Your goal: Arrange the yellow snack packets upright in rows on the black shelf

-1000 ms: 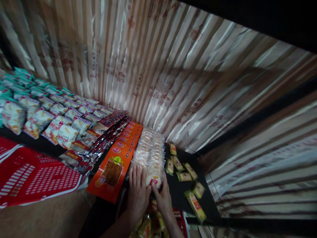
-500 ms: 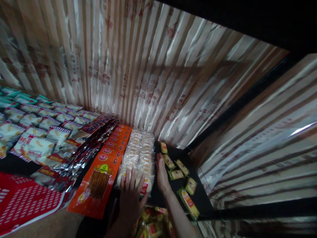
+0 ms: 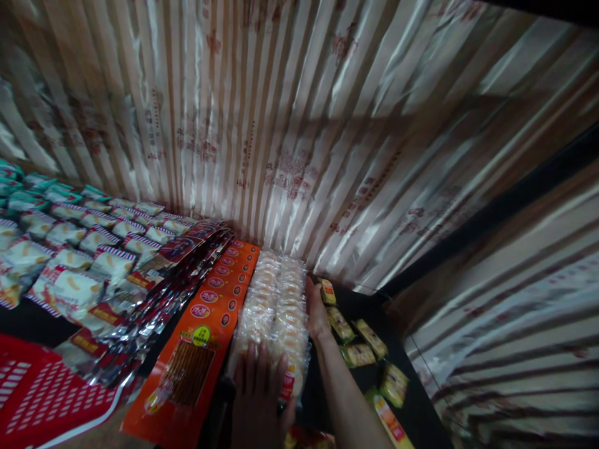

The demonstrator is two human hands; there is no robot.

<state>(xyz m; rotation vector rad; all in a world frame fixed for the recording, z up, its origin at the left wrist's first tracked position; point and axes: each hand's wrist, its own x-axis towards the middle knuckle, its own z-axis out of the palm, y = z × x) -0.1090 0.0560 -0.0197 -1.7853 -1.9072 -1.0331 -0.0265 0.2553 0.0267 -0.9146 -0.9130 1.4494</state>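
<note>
A row of clear rice-cracker packets (image 3: 277, 308) runs back along a dark shelf (image 3: 423, 411). My left hand (image 3: 259, 394) lies flat with fingers spread on the nearest packet, at the row's front end. My right hand (image 3: 316, 310) reaches further back, fingers straight, pressed against the right side of the row. Neither hand grips anything. Small yellow-green snack packets (image 3: 356, 340) lie loose just right of my right hand and forearm.
Orange snack packets (image 3: 206, 324) lie left of the crackers, then dark red foil packets (image 3: 154, 274) and white striped bags (image 3: 75, 249). A red basket (image 3: 32, 393) sits at lower left. A striped shiny curtain (image 3: 290, 125) backs the shelf.
My right hand has slid from the front of the cracker row up along its right side toward the back. My left hand stays on the front packet. The view has shifted.
</note>
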